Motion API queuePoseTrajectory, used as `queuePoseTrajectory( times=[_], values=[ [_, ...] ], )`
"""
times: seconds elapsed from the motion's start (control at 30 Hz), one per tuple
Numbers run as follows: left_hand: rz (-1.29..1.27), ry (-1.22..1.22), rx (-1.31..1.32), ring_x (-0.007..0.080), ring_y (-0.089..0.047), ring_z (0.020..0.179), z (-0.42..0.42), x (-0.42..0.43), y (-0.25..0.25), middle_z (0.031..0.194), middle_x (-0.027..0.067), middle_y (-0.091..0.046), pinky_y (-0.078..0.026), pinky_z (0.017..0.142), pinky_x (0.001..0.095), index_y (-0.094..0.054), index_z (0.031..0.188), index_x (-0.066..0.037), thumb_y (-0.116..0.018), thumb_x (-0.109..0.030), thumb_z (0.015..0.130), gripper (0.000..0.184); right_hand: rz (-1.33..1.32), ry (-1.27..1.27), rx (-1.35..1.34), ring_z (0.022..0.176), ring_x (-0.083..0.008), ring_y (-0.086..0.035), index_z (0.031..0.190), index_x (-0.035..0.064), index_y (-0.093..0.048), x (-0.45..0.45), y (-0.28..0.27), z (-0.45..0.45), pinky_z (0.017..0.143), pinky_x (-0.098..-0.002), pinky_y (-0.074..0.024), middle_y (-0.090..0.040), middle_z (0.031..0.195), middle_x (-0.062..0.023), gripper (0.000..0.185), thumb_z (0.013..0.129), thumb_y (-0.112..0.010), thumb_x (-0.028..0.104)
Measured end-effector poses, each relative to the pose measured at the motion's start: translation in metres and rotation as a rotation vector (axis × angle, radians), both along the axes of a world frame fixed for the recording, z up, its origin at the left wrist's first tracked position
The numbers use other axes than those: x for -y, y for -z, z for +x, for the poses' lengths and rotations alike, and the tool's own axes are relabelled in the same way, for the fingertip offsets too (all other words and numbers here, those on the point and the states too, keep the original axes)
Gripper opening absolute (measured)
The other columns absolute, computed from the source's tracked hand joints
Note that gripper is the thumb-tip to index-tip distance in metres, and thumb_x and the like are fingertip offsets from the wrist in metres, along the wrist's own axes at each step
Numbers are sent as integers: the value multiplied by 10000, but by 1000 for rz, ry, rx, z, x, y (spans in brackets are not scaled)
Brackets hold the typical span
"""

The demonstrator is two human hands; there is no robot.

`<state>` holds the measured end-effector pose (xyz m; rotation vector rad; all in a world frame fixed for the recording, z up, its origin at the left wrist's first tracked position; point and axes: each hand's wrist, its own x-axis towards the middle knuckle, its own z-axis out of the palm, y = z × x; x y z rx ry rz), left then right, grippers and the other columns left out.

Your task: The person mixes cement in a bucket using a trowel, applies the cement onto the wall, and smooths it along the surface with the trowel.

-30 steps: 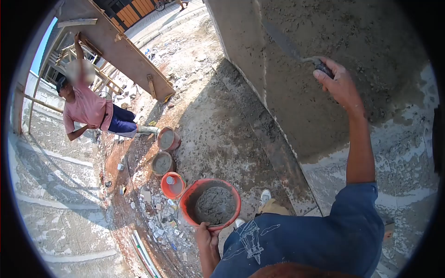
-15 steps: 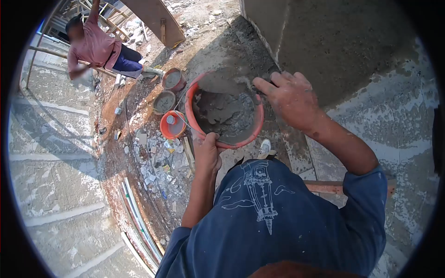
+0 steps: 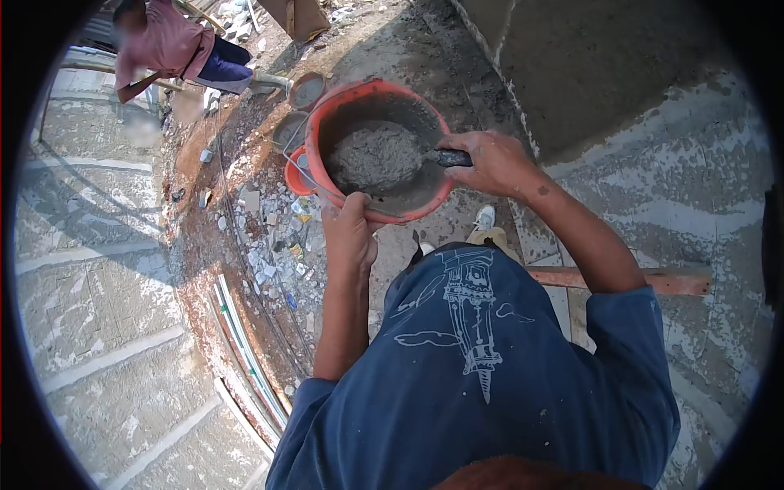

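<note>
An orange bucket (image 3: pixel 320 167) with grey mortar inside is tilted in front of me. My left hand (image 3: pixel 349 233) is closed on its near rim, thumb over the edge. In my right hand (image 3: pixel 496 166) is a trowel (image 3: pixel 455 158), gripped by its dark handle at the bucket's right side. The trowel's blade reaches into the bucket and is hidden by a heap of mortar (image 3: pixel 377 153). A thin wire handle (image 3: pixel 294 139) hangs at the bucket's left.
Behind the bucket stand a smaller orange pail (image 3: pixel 297 173) and two mortar-filled buckets (image 3: pixel 308 91) (image 3: pixel 287 131). A person in a pink shirt (image 3: pixel 173 41) is at upper left. Rubble (image 3: pixel 261 261) and pipes (image 3: pixel 245 359) lie left. Wet plaster (image 3: pixel 604 82) covers the surface at upper right.
The trowel blade, earlier near the bucket's far rim, is now inside the bucket under mortar. My right hand has turned and lowered. The view has shifted, and the bucket appears higher.
</note>
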<state>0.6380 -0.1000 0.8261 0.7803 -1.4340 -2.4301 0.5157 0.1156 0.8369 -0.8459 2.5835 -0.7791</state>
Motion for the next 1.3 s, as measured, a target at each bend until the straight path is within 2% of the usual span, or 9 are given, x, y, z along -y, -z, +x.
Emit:
queuePoseTrajectory(
  times=[0.1, 0.13, 0.17, 0.47, 0.63, 0.7, 0.93, 1.13, 1.3],
  values=[
    [139, -24, 30, 339, -680, 948, 13, 11, 10, 1080, 179, -598, -633, 794, 537, -408, 1249, 33, -467, 60, 810, 444, 63, -103, 30, 1078, -359, -642, 1210, 166, -687, 6, -4, -14, 949, -452, -488, -698, 1144, -131, 454, 782, -710, 315],
    [183, -75, 18, 329, -653, 934, 17, 10, 18, 1009, 146, -572, -611, 794, 596, -484, 1031, 3, -507, 21, 822, 211, 15, -117, 63, 1078, -360, -641, 1205, 143, -685, 5, -11, -18, 945, -462, -486, -701, 1128, -138, 466, 780, -711, 333],
    [234, -85, 100, 371, -672, 952, 22, 17, 29, 1101, 200, -581, -625, 795, 573, -422, 1215, 11, -465, 56, 809, 411, -46, -136, 88, 1057, -346, -652, 1207, 123, -678, 4, -20, -23, 926, -454, -492, -704, 1111, -142, 475, 786, -709, 340],
    [129, -246, 250, 392, -670, 912, -1, -33, 45, 1068, 187, -566, -633, 747, 582, -431, 1146, 29, -463, 36, 797, 350, -529, -219, 636, 576, -90, -562, 1248, -51, -572, -151, -93, -191, 547, -263, -466, -602, 742, -23, 513, 942, -645, 353],
    [151, -271, 350, 406, -667, 936, -11, -60, 47, 1062, 196, -564, -620, 751, 615, -435, 1128, 52, -468, 22, 800, 331, -637, 815, -348, 563, -68, -509, 1338, -34, -552, -354, -162, -227, 521, -260, -423, -535, 677, 11, 565, 945, -634, 364],
    [192, -247, 330, 414, -671, 932, -7, -62, 60, 1068, 218, -573, -621, 751, 609, -439, 1144, 77, -474, 5, 811, 343, -594, 891, -461, 583, -76, -518, 1349, -10, -557, -368, -194, -161, 554, -271, -444, -554, 694, 8, 590, 912, -669, 369],
    [158, 40, 173, 384, -679, 933, -32, -86, 48, 1143, 223, -549, -647, 687, 536, -364, 1294, 16, -432, 38, 828, 471, -71, 481, -476, 859, -349, -653, 1137, 125, -640, -245, -120, -60, 762, -435, -508, -677, 947, -141, 354, 808, -719, 228],
    [-60, 37, 83, 241, -690, 793, -30, -92, 70, 997, 138, -620, -606, 559, 350, -482, 1248, 32, -528, 33, 829, 422, 383, 53, -503, 891, -320, -667, 1139, 149, -671, -113, 1, -3, 781, -457, -495, -673, 923, -99, 396, 768, -757, 258],
    [-138, -94, -188, 244, -688, 831, -23, -95, 64, 1033, 141, -620, -619, 611, 367, -469, 1277, 32, -528, 26, 831, 449, 162, -29, -112, 966, -332, -679, 1150, 176, -716, -72, -9, 29, 859, -443, -519, -722, 992, -137, 408, 761, -760, 292]
  ],
)
